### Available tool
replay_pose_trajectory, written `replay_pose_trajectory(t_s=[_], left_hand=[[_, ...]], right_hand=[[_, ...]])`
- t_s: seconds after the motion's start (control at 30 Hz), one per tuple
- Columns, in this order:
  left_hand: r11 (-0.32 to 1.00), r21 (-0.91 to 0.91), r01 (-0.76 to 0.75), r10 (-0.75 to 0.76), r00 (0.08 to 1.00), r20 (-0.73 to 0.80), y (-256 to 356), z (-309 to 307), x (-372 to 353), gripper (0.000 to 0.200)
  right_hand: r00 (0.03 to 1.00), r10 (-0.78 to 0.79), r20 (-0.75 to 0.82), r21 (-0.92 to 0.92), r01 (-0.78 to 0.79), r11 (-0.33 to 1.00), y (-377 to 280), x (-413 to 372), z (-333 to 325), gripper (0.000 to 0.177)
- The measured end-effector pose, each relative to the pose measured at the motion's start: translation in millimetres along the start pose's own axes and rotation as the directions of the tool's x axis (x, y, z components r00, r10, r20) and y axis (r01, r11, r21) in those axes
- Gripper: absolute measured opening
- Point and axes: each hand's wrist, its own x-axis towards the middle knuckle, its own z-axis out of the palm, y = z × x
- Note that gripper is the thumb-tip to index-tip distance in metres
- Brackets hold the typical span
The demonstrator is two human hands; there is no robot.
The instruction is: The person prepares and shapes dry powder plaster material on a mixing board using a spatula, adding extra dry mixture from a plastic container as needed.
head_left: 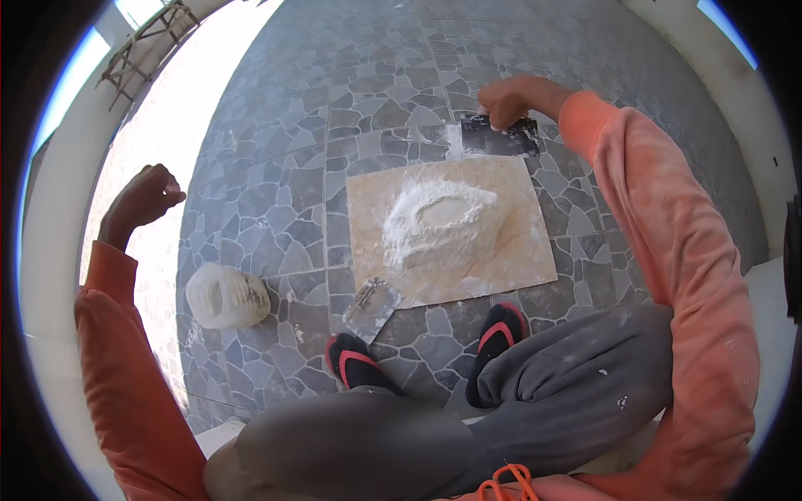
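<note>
My right hand (508, 100) is closed on the upper edge of a dark, flat rectangular plate (501, 138), which is smeared with white and is just beyond a tan board (535, 255). On the board lies a heap of white powder (443, 230) with a smooth hollow in its top. My left hand (144, 199) is raised at the left, its fingers curled in, and I see nothing in it. Below that hand, a cut-open whitish plastic jug (230, 296) stands on the floor. A powder-smeared metal scraper (373, 309) rests at the board's near left corner.
My feet, in black and red flip-flops (355, 361), are just in front of the board. The floor (276, 209) has a grey stone pattern. Bright sunlit ground lies at the left, with a wooden trestle (142, 54) beyond. A pale wall (710, 83) curves along the right.
</note>
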Motion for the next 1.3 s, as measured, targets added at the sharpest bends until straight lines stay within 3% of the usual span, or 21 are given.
replay_pose_trajectory(t_s=[0.03, 0.07, 0.1, 0.23, 0.27, 0.3, 0.4, 0.47, 0.53, 0.63, 0.73, 0.97, 1.3], left_hand=[[0.998, -0.035, -0.056, 0.053, 0.995, -0.082, 26.3, -26.5, 22.2, 0.022], [0.974, -0.03, -0.222, 0.215, 0.962, -0.166, 16.3, -31.6, 65.7, 0.024], [0.988, -0.032, -0.154, 0.149, 0.981, -0.121, 36.4, -53.7, 90.9, 0.028], [0.969, -0.162, -0.186, 0.118, 0.926, -0.359, 114.7, -55.4, 144.7, 0.031], [0.961, -0.231, -0.149, 0.069, 0.944, -0.323, 137.4, -45.9, 137.2, 0.027], [0.955, -0.228, -0.19, 0.104, 0.934, -0.343, 144.7, -22.3, 142.4, 0.037], [0.949, -0.31, -0.047, 0.038, 0.999, -0.036, 157.5, 38.2, 124.9, 0.033], [0.994, -0.004, -0.109, 0.105, 0.941, 0.322, 149.2, 44.6, 95.5, 0.033], [1.0, 0.014, 0.002, -0.007, 0.923, 0.384, 135.0, 45.6, 81.7, 0.033], [0.975, -0.169, 0.146, -0.088, 0.947, 0.308, 118.0, 36.8, 72.6, 0.036], [0.961, -0.236, 0.146, -0.086, 0.966, 0.246, 110.8, 37.1, 72.4, 0.036], [0.937, -0.332, 0.112, -0.002, 0.949, 0.316, 148.3, 23.8, 59.3, 0.035], [0.918, -0.396, 0.032, 0.081, 0.961, 0.265, 177.5, 11.8, 79.4, 0.035]], right_hand=[[1.0, -0.017, -0.006, -0.011, 0.017, 1.0, -1.7, 0.3, 0.5, 0.024], [0.999, -0.033, -0.013, -0.021, 0.033, 0.999, -2.4, 1.0, 3.1, 0.024], [0.999, -0.017, -0.038, 0.072, 0.02, 0.997, 2.4, 7.0, 12.7, 0.024], [0.992, -0.114, -0.062, 0.159, 0.123, 0.98, 2.1, 24.4, 58.7, 0.025], [0.985, -0.158, -0.062, 0.128, 0.165, 0.978, -2.2, 20.3, 66.3, 0.027], [0.978, -0.2, -0.057, 0.102, 0.205, 0.974, -6.8, 14.5, 76.2, 0.029], [0.98, -0.179, -0.085, 0.115, 0.188, 0.975, -15.4, -4.0, 98.9, 0.029], [0.977, -0.183, -0.106, 0.144, 0.197, 0.97, -12.3, -12.0, 117.1, 0.028], [0.974, -0.189, -0.123, 0.131, 0.205, 0.97, -2.6, -12.9, 126.5, 0.029], [0.983, -0.144, -0.115, 0.052, 0.151, 0.987, 4.4, -20.0, 131.8, 0.029], [0.989, -0.128, -0.076, -0.049, 0.125, 0.991, -2.6, -29.4, 121.3, 0.028], [0.98, -0.17, -0.1, -0.043, 0.166, 0.985, -40.7, -42.8, 101.2, 0.026], [0.983, -0.146, -0.111, -0.082, 0.137, 0.987, -54.5, -44.3, 101.1, 0.024]])
